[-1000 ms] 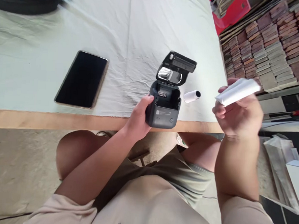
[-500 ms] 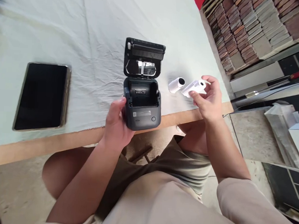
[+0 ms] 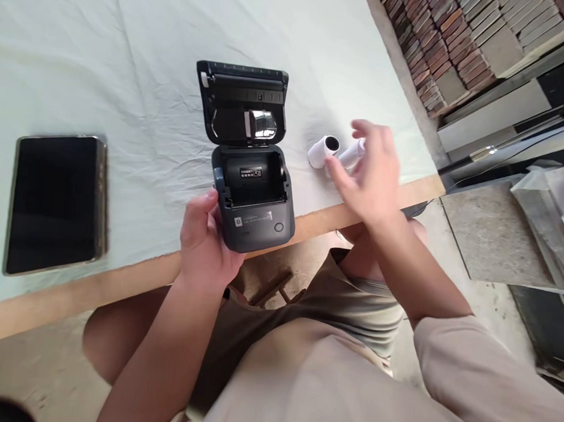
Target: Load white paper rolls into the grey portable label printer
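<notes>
I see a dark phone [image 3: 55,205] lying flat on the pale cloth [image 3: 142,69] toward the counter's [image 3: 115,283] left end, well apart from everything else. Off the right end, stacked bricks [image 3: 445,49] line the floor — nothing stands between my hands and the things they work on.

My left hand [image 3: 206,244] wraps the left side of the small dark printer [image 3: 252,193], thumb on its upper edge, fingers curled under and round the body. The printer sits at the counter's near edge, its front overhanging the wood; its lid [image 3: 243,103] is tipped back upright and the roll bay lies open.

My right hand [image 3: 368,172] is blurred, fingers loosely spread, over a white paper roll [image 3: 352,155] — I cannot tell whether it pinches the roll or only touches it. A second white roll [image 3: 322,151] lies on the cloth just beside, between that hand and the printer, near the right part of the near edge.
</notes>
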Action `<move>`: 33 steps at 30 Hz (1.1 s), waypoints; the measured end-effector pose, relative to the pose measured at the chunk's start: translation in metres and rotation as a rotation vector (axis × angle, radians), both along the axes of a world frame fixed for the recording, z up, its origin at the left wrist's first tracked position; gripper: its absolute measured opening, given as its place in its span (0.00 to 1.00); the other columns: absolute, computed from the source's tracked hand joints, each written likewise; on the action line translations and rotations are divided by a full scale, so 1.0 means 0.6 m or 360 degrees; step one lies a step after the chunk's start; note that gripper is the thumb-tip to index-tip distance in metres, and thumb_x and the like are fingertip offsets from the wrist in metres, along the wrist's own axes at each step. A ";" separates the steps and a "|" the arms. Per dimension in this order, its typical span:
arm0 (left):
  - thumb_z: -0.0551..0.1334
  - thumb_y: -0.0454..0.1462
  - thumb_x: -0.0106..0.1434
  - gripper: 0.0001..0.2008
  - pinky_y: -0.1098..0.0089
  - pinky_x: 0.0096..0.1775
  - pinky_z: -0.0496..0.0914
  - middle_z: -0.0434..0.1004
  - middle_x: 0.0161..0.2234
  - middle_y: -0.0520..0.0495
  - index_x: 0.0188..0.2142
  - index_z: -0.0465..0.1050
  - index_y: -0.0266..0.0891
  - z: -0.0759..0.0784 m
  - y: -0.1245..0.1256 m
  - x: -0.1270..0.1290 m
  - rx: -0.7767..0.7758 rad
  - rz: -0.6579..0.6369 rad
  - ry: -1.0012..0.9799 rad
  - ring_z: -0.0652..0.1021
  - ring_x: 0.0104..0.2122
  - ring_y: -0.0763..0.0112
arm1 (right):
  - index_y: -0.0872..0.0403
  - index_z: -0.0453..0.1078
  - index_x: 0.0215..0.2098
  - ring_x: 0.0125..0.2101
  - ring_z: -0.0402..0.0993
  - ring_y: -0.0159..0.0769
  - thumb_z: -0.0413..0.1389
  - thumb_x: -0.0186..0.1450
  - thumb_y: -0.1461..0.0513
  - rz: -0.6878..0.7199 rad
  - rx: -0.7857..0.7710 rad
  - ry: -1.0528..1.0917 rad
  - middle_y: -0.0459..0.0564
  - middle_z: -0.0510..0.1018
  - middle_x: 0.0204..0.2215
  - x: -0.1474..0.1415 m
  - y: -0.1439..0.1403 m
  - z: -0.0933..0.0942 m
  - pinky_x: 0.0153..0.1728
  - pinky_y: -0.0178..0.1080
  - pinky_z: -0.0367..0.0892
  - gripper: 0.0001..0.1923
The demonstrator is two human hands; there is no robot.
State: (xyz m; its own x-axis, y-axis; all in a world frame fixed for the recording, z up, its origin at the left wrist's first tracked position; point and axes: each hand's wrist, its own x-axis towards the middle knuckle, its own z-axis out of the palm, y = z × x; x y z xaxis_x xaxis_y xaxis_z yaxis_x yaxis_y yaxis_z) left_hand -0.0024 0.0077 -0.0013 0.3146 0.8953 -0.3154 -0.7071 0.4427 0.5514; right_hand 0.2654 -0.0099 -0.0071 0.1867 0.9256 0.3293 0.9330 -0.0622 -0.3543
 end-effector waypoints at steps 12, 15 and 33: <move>0.74 0.38 0.59 0.08 0.57 0.63 0.80 0.90 0.35 0.51 0.35 0.79 0.40 0.002 -0.007 -0.004 -0.0110 -0.0005 -0.0120 0.88 0.56 0.50 | 0.45 0.66 0.72 0.49 0.80 0.48 0.61 0.73 0.56 0.0147 0.0006 0.0292 0.53 0.79 0.48 -0.054 0.044 -0.008 0.53 0.57 0.81 0.30; 0.76 0.40 0.60 0.10 0.58 0.60 0.82 0.89 0.35 0.51 0.37 0.80 0.39 -0.003 -0.007 -0.004 -0.0073 -0.0023 -0.0133 0.89 0.53 0.51 | 0.39 0.68 0.63 0.47 0.84 0.43 0.73 0.64 0.46 0.0184 0.0184 0.1275 0.46 0.81 0.47 -0.052 0.016 -0.003 0.47 0.48 0.86 0.34; 0.73 0.48 0.67 0.15 0.58 0.56 0.83 0.88 0.38 0.49 0.40 0.79 0.40 -0.019 -0.009 0.000 -0.0044 -0.0067 -0.0114 0.88 0.52 0.52 | 0.40 0.77 0.61 0.51 0.83 0.43 0.66 0.69 0.64 0.0904 0.0184 0.0650 0.48 0.81 0.53 -0.144 -0.011 0.121 0.59 0.49 0.81 0.24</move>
State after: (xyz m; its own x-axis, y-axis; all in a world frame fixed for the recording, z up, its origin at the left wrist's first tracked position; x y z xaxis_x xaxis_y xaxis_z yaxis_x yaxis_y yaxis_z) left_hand -0.0024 0.0025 -0.0124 0.3744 0.8721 -0.3150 -0.7246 0.4871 0.4874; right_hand 0.1788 -0.0165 0.0654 -0.1852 0.8798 0.4377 0.6013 0.4537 -0.6577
